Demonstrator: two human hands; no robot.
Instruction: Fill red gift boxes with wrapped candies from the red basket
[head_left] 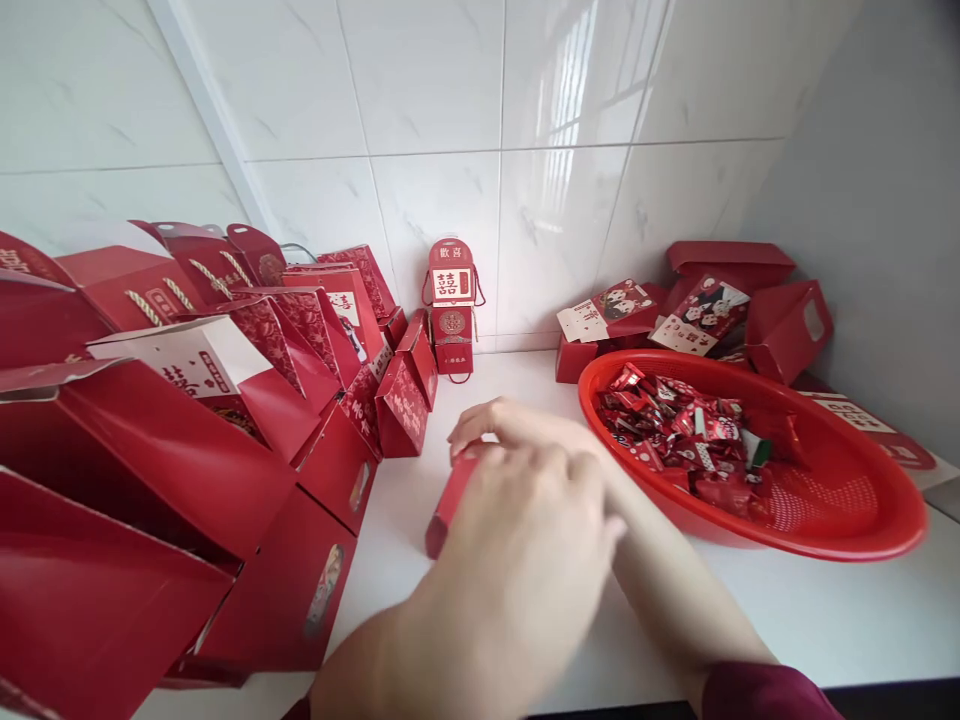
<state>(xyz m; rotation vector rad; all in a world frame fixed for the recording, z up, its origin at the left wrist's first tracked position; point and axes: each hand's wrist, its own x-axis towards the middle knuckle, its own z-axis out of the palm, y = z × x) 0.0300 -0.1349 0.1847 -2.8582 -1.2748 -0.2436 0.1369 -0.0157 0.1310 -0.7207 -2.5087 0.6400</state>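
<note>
A small red box (447,508) lies on the white counter in front of me, partly covered by my hands. My left hand (517,545) is nearer the camera and slightly blurred. It is closed over the right side of the box with its fingers bent down out of sight; its thumb sticks out to the right. Behind it, my right hand (517,422) reaches in from the right, passing under the left hand, with its fingers curled round the far end of the box. What the fingertips press on is hidden.
Red gift boxes (285,590) stand in rows on the left, many with open tops. Two small decorated boxes (454,335) are stacked by the tiled wall. On the right, a red plastic basket (847,500) holds wrapped candies (690,425); more red boxes (787,325) lie behind it.
</note>
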